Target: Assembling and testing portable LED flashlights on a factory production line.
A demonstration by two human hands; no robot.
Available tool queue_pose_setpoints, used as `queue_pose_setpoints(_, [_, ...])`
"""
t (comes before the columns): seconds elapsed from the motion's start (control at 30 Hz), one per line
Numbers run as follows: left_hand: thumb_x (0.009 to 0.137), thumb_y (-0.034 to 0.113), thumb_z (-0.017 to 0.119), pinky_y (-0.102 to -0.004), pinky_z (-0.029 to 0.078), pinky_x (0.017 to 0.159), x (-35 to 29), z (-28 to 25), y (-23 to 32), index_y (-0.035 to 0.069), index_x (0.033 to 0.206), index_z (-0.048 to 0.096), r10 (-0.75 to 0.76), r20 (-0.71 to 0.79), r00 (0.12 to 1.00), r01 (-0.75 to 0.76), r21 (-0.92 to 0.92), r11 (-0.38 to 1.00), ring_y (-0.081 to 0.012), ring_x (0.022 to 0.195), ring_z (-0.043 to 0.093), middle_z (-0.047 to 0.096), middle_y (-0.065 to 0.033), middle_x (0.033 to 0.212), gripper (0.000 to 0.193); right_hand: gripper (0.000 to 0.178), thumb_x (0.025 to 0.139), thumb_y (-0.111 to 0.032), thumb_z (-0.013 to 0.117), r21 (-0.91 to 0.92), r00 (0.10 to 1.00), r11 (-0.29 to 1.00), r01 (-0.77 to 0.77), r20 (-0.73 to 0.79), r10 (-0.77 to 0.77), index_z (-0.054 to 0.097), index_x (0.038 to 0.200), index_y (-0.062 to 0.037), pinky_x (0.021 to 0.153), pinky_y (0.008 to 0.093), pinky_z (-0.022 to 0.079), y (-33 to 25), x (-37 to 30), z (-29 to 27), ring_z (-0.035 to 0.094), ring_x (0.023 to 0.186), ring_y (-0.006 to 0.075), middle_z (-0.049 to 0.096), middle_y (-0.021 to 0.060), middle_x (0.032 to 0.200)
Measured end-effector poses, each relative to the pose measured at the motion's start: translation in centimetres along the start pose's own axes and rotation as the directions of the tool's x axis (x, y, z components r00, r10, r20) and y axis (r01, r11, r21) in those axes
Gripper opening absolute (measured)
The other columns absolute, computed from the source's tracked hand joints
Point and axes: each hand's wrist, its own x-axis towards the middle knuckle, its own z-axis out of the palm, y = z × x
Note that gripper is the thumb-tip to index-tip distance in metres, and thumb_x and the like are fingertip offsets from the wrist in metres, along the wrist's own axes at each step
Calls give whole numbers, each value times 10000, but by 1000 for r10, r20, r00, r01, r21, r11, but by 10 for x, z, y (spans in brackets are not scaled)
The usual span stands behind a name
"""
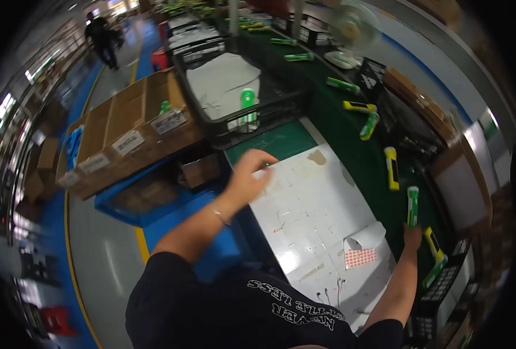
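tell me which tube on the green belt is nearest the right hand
The green-and-white tube whose lower end reaches the right hand; even the yellow tube, just right of the hand, lies apart from it.

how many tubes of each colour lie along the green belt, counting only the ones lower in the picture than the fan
Green tubes: 4, including the one at the right hand
Yellow-and-black tubes: 3
Total: 7
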Motion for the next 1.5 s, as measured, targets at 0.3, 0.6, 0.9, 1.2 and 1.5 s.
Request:
queue_pose_setpoints(0.3, [890,280,566,-322,459,872,-33,199,66,41,1305,365,-122,862,492,780,-375,501,-193,1035,538,487,-109,1217,519,453,778,-419,653,727,976,682,87,75,-205,512,909,-9,542,358,444,-68,-104,-104,575,566,265,618,93,733])
queue_pose_setpoints(0.6, [881,384,563,-361,511,671,-97,290,135,112,1039,453,-188,935,301,932,-330,-149,-188,803,588,557,-66,924,333,424,717,-337,717,209,961,943,260,38,-274,533,969,-50,521,369,458,-68,-316,-171,612,553,262,586,101,599])
queue_pose_setpoints(0.9, [932,326,486,-318,534,666,-115,264,132,14,1112,478,-210,972,102,994,-106,-12,-209,822,607,598,-145,995,360,307,780,-317,662,583,977,812,-27,186,-101,600,967,-82,533,336,464,-19,-341,-165,610,569,256,605,90,622])
queue_pose_setpoints(1.2, [951,343,437,-298,502,591,-120,257,148,32,1119,469,-123,991,45,998,-39,51,-161,734,545,556,-120,927,355,320,794,-337,639,609,987,792,-40,147,-63,587,963,-71,523,334,450,-16,-367,-161,588,560,240,570,61,606])
queue_pose_setpoints(1.5, [944,308,465,-308,521,569,-115,257,141,18,1081,469,-156,987,48,995,-34,89,-173,700,565,577,-116,904,321,120,857,-186,539,509,962,816,273,-121,-247,576,853,-72,560,378,461,-26,-350,-160,578,648,308,577,106,763])
